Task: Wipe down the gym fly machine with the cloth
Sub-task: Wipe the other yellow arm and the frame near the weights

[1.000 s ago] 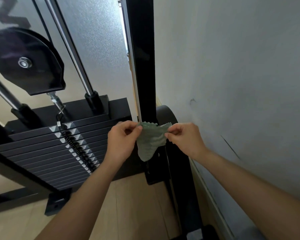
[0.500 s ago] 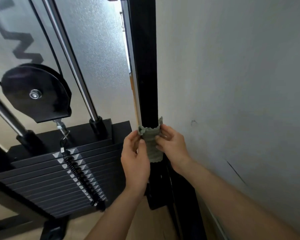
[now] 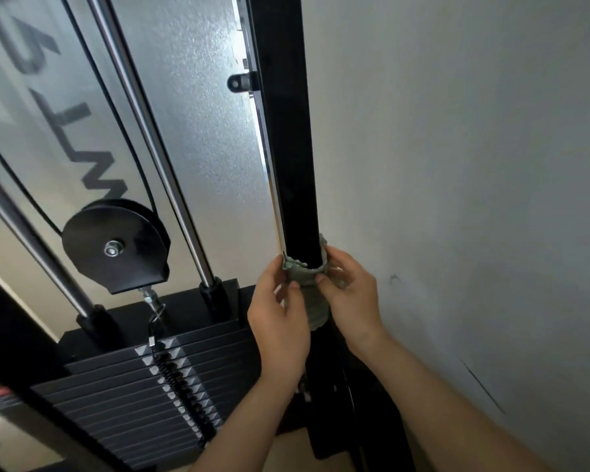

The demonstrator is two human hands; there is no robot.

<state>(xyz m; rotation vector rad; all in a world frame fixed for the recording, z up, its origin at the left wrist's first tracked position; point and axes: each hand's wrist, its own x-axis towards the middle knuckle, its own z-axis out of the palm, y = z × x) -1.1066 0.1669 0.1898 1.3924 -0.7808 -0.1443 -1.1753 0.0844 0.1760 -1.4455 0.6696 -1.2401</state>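
Left hand (image 3: 276, 318) and right hand (image 3: 351, 298) are pinching grey-green cloth (image 3: 307, 299) round black metal upright (image 3: 286, 148), risking slippage if loosened.

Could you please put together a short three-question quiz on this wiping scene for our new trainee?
1. True or false: the green cloth is wrapped around the black upright post.
2. How do the left hand and right hand stand? A) both grip the cloth; B) both hang free; C) one rests on the floor.
3. Fill in: left of the post, above the weight stack, hangs a round black ____.

Key: 1 true; 2 A; 3 pulley.
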